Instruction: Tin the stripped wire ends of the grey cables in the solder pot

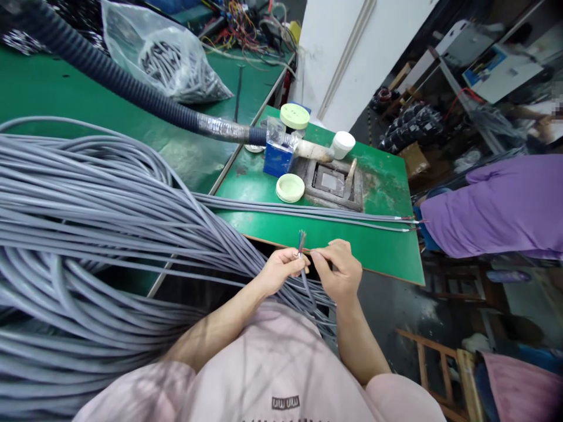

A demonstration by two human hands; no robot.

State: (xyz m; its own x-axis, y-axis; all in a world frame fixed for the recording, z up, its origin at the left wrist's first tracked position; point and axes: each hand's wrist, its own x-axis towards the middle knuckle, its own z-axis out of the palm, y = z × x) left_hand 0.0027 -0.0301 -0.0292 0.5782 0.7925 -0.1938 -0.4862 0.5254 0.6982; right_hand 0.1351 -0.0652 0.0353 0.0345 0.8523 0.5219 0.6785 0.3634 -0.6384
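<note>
My left hand (pixel 281 266) pinches a grey cable (pixel 304 280) just below its stripped end, where several thin coloured wires (pixel 301 239) fan upward. My right hand (pixel 336 266) meets it from the right, its fingertips closed on the same cable end. Both hands hover just in front of the near edge of the small green table (pixel 387 252). The cable runs down and back into a big bundle of grey cables (pixel 88 234) at my left.
Two grey cables (pixel 334 214) with stripped ends lie across the small green table. Behind them stand a blue box (pixel 277 159), a solder pot (pixel 334 183), pale green lids and a white cup (pixel 342 144). A ribbed black hose (pixel 109 73) and a plastic bag (pixel 162 55) sit at the back left. A person in purple (pixel 497 205) is at right.
</note>
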